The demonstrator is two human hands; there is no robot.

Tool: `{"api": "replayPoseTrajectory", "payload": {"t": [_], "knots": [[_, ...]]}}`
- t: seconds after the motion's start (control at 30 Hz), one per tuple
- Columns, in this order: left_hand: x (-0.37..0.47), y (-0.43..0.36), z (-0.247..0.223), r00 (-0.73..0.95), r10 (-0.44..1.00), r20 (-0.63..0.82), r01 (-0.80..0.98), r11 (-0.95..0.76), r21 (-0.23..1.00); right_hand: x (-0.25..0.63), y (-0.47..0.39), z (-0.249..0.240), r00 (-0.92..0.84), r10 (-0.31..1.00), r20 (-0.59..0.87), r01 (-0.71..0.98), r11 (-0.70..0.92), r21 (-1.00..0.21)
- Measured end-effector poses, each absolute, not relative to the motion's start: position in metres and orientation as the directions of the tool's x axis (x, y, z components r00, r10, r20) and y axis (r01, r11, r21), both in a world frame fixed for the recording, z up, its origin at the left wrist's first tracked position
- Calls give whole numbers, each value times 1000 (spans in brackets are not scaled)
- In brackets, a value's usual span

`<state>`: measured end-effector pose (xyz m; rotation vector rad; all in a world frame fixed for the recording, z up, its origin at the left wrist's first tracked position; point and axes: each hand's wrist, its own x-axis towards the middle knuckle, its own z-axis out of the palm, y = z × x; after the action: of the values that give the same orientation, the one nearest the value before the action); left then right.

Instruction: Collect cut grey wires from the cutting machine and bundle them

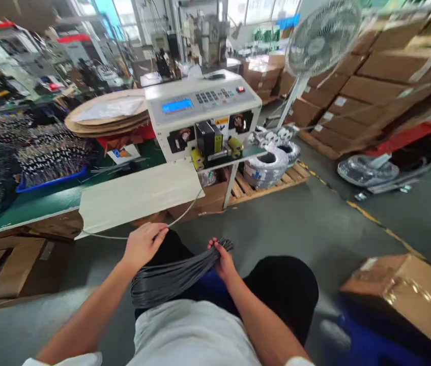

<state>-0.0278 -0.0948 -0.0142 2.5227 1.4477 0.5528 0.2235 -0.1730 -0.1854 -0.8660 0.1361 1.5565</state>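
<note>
The left hand (145,245) is nearly closed, pinching a single thin grey cable (185,213) between thumb and fingers; the cable stretches to both sides of it, one part bowing up to the right end of a cream, smooth-surfaced sloping tray (142,190), the other running to the tray's lower left corner. The right hand (223,260) is curled around a thick bundle of dark grey cables (175,278) near its right end, where the tips fan out just past the fingers. The bundle lies across the lap, over black trousers (284,284), its other end beside the left forearm.

Beyond the hands, the tray joins the front of a boxy off-white machine (203,112) with a lit blue display (177,105), a keypad and yellow rollers (197,158). Left of the tray, a shallow blue plastic bin (53,182) full of cut cables stands on a green-topped workbench (58,195). Right of the machine, silvery wrapped coils (263,173) sit on a wooden pallet (293,175). Farther off, a grey pedestal fan (320,46) stands before stacked brown cardboard boxes (375,94).
</note>
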Motion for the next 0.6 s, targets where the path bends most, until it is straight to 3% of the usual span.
{"api": "replayPoseTrajectory", "payload": {"t": [0.27,0.6], "knots": [[-1,-173,-106,571,821,24,760,-539,364,218,-176,-189,90,808,-582,-896,-189,-401],[-5,-169,-108,501,861,90,715,-470,518,218,-178,-190,113,831,-545,-894,-154,-421]]}}
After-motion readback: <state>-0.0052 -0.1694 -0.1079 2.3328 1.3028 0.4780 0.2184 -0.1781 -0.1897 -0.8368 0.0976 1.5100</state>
